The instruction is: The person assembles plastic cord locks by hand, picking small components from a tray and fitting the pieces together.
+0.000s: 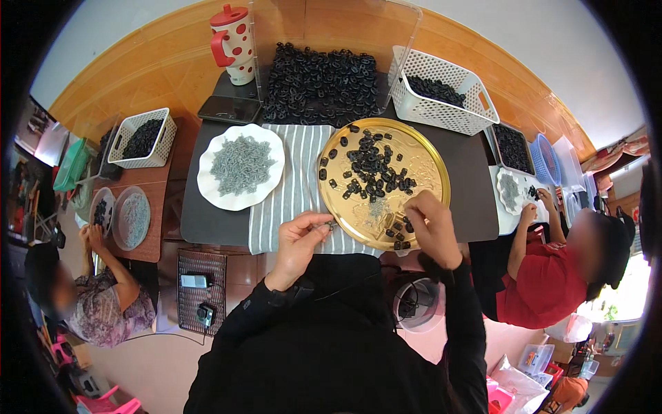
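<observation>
My left hand [301, 241] is closed in a pinch beside the near left rim of a round gold tray [445, 162], over a grey-striped cloth [293, 179]. Something small and greyish shows at its fingertips, too tiny to name. Over the tray's near right part, my right hand [434, 228] has its fingers bent together and pointing down; what they hold, if anything, is hidden. Small black oval plastic pieces [376, 165] lie scattered on the tray, with a little heap of small grey pieces [376, 209] near its front. Left of the cloth, a white scalloped plate [207, 190] carries many more grey pieces [243, 164].
Behind the tray, a clear bin [407, 52] holds a heap of black pieces [321, 83]. A white basket [448, 114] stands at back right, a spotted tumbler [238, 52] and phone [229, 109] at back left. People work at left [103, 297] and right [545, 276].
</observation>
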A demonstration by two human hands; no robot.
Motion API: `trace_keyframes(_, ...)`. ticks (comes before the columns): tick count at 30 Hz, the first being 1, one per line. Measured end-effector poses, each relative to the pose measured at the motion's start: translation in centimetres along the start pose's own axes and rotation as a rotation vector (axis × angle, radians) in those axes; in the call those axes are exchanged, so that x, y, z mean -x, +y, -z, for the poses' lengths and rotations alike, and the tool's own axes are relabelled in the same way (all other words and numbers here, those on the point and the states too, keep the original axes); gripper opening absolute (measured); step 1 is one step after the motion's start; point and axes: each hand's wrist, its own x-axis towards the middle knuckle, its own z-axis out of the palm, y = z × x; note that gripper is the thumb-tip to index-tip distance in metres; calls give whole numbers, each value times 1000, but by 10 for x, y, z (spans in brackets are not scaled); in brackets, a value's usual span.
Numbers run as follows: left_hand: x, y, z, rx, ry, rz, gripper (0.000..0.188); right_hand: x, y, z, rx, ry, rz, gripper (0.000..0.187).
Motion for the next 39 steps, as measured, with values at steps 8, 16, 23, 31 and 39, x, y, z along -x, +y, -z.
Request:
trace_keyframes(8, 8, 15, -14, -49, -9, 32, 20, 19, -44, -34, -563, 157, -174, 4)
trace_keyframes(16, -4, 9, 4, -56, 48, 4, 21, 40, 8, -3, 25, 140, -219, 14)
trace_keyframes(23, -6, 5, 6, -77, 46, 30, 20, 42, 28, 3, 105, 86, -236, 9)
trace_keyframes(31, -5, 1, 7, -109, 45, -14, 20, 33, 23, 3, 136, -21, -173, 8)
trace_keyframes(39, -6, 0, 8, -123, 44, -35, 20, 38, 7, -13, 137, -36, -198, 11)
